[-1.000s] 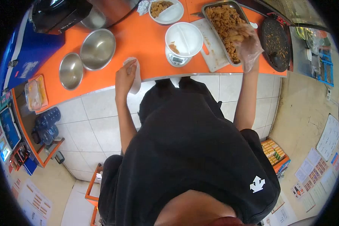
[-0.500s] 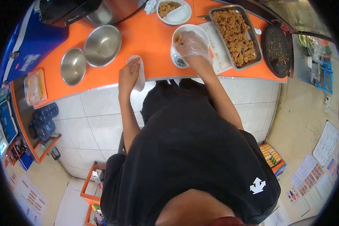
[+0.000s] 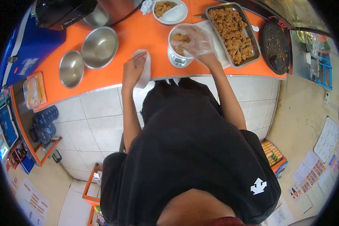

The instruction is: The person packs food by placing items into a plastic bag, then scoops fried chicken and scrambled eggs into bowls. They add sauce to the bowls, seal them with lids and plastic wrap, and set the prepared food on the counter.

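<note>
In a clear plastic glove, my right hand (image 3: 199, 43) is over the right side of a white bowl (image 3: 170, 44). Its fingers look extended beside a piece of fried chicken (image 3: 181, 37) in the bowl, with more chicken lower down. Under the bowl stands a digital kitchen scale (image 3: 179, 61). Bare, my left hand (image 3: 133, 70) is closed on a thin white sheet (image 3: 144, 71), which looks like paper and reaches the counter's front edge. A metal tray of fried chicken pieces (image 3: 229, 32) lies right of my gloved hand.
Two steel bowls (image 3: 100, 47) sit to the left on the orange counter (image 3: 139, 35). Behind the scale is a divided white bowl (image 3: 176, 15) with chicken. A white board (image 3: 223, 56) lies partly under the tray. At the far right is a dark oval pan (image 3: 275, 47) with crumbs.
My right hand has shifted right, away from the bowl's middle, uncovering the chicken. My left hand and the white sheet have moved slightly right. The camera view has shifted a little.
</note>
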Demonstrator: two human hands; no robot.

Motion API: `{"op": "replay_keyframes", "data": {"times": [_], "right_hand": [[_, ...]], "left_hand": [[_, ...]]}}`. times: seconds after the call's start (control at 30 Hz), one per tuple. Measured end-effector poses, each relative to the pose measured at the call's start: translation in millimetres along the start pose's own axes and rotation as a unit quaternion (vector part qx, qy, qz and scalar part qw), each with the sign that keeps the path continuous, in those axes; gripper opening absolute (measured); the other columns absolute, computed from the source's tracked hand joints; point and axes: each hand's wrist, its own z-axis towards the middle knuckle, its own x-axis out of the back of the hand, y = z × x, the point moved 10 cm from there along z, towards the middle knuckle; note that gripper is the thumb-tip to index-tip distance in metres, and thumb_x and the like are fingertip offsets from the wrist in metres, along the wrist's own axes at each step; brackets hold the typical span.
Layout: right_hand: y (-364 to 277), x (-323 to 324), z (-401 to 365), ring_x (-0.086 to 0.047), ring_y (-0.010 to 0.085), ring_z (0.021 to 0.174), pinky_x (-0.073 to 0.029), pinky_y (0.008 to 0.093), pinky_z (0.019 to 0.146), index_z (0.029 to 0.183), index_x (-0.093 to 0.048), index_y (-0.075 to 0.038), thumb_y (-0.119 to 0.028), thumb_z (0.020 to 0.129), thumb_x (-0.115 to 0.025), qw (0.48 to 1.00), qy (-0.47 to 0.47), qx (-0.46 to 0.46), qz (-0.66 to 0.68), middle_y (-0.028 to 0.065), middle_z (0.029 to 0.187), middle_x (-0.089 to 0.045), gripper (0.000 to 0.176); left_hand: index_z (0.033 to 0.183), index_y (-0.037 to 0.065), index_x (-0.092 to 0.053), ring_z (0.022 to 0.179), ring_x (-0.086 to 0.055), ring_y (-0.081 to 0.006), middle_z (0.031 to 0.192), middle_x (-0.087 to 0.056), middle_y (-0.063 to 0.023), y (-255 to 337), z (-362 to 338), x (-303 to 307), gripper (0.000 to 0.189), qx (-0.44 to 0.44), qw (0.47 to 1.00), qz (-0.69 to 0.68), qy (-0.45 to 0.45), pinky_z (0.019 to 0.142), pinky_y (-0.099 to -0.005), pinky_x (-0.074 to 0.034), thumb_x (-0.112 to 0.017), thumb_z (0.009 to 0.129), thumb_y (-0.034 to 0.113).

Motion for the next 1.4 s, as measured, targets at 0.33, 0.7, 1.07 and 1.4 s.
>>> {"op": "replay_keyframes", "data": {"times": [0.33,0.7,1.07,1.4], "right_hand": [[27.4,-12.0,1.8,-0.062,0.0224,0.078,-0.049,0.032,0.07,0.106,-0.063,-0.003,-0.026,0.074,-0.068,0.997,-0.045,-0.061,0.011,0.0138,0.089,-0.065,0.039],[2.7,19.8,-36.7,-0.061,0.0278,0.082,-0.048,0.0351,0.075,0.103,-0.065,-0.009,-0.023,0.083,-0.06,0.997,0.065,0.018,0.028,0.0136,0.092,-0.065,0.025],[227.7,55.9,-69.5,-0.06,0.0322,0.095,-0.047,0.0411,0.081,0.113,-0.059,-0.011,-0.038,0.08,-0.058,0.909,-0.053,-0.305,-0.277,0.0178,0.103,-0.062,0.043],[265.1,135.9,-107.0,-0.063,0.0226,0.084,-0.047,0.0352,0.073,0.119,-0.056,-0.016,-0.041,0.085,-0.055,0.916,0.146,-0.375,-0.01,0.0115,0.098,-0.065,0.042]], "left_hand": [[0.108,0.007,-0.065,0.103,-0.06,-0.0283,0.106,-0.064,-0.0178,43.4,23.8,-36.2,0.03,-0.073,0.994,-0.075,-0.008,0.089,-0.0331,-0.044,-0.059,0.086,0.027],[0.112,0.005,-0.063,0.107,-0.057,-0.0193,0.112,-0.063,-0.0137,-16.1,-7.2,39.9,0.03,-0.042,0.995,-0.026,0.084,0.093,-0.0297,-0.04,-0.055,0.089,0.023],[0.112,0.007,-0.063,0.092,-0.06,-0.0184,0.104,-0.065,-0.0156,-38.8,-40.7,82.0,0.035,0.026,0.99,-0.008,0.141,0.085,-0.0298,-0.043,-0.056,0.089,0.033],[0.112,0.006,-0.063,0.099,-0.06,-0.0219,0.106,-0.064,-0.0174,-47.1,-62.4,83.1,0.033,0.037,0.987,0.001,0.155,0.088,-0.03,-0.042,-0.054,0.09,0.029]]}}
